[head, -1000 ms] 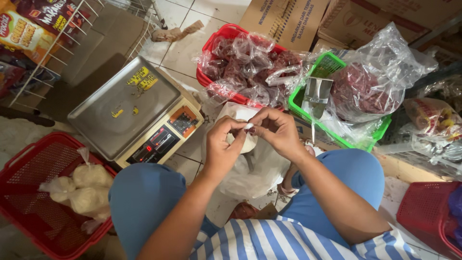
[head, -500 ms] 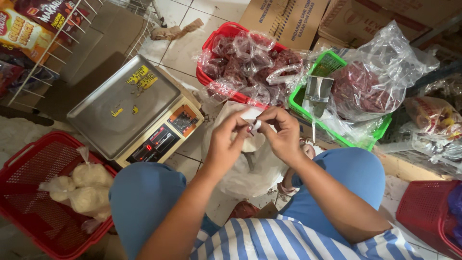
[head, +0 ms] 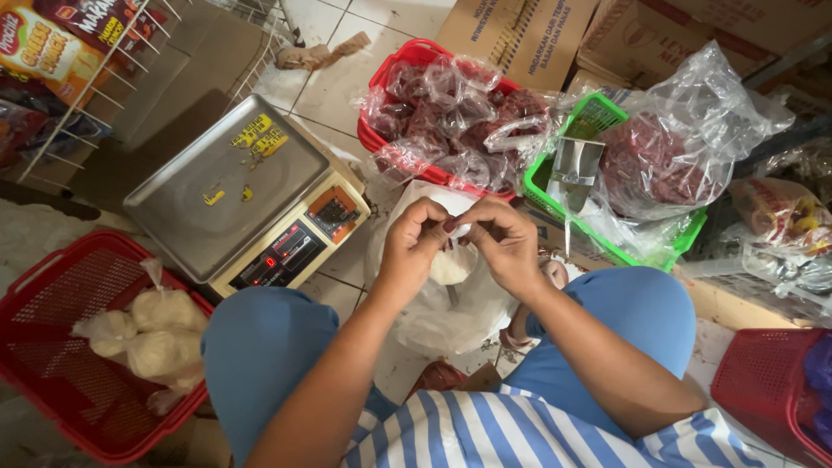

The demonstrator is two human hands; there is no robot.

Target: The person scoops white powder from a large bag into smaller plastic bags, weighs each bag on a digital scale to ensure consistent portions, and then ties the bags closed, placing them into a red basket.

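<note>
Leftmost, a red basket [head: 52, 347] on the floor holds tied clear bags of pale stuff [head: 143, 334]. Beside it stands a digital scale [head: 230, 186] with a bare steel pan. At centre, the left hand [head: 414, 247] and the right hand [head: 503, 243] meet fingertip to fingertip, both pinched shut on the neck of a small clear bag [head: 451, 264] of white powder that hangs just under them, above a larger white plastic sack [head: 451, 316]. Beyond the hands, another red basket [head: 394, 143] carries bags of dark red stuff, and to its right a green basket [head: 624, 251] holds a metal scoop [head: 575, 169] and an open bag [head: 667, 152] of the same red stuff.
</note>
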